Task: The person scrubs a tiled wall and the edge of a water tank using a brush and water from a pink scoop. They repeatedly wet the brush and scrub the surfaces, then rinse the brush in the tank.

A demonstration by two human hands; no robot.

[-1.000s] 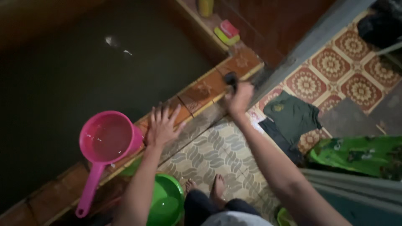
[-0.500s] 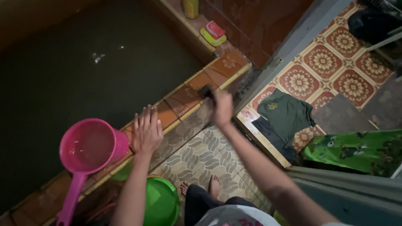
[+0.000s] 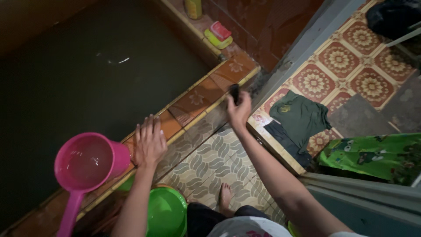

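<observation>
My left hand [image 3: 150,142] lies flat, fingers spread, on the brown tiled rim [image 3: 197,98] of a dark water tank [image 3: 79,66]. Just to its left, a pink plastic dipper [image 3: 87,162] rests on the same rim with its handle pointing toward me. My right hand [image 3: 239,109] is held over the rim's right end, closed around a small dark object [image 3: 234,92], seemingly a brush; what it is exactly I cannot tell. My bare foot [image 3: 224,197] stands on the patterned floor tiles below.
A green bucket [image 3: 166,213] stands on the floor by my leg. A yellow and red soap holder [image 3: 218,35] and a yellow bottle [image 3: 193,8] sit on the far ledge. Dark green clothes [image 3: 298,118] and a bright green cloth [image 3: 372,156] lie beyond the door threshold.
The view has shifted, so the dipper and both hands sit lower and further left in frame. My right hand stays closed on the dark object over the rim; the left hand stays flat.
</observation>
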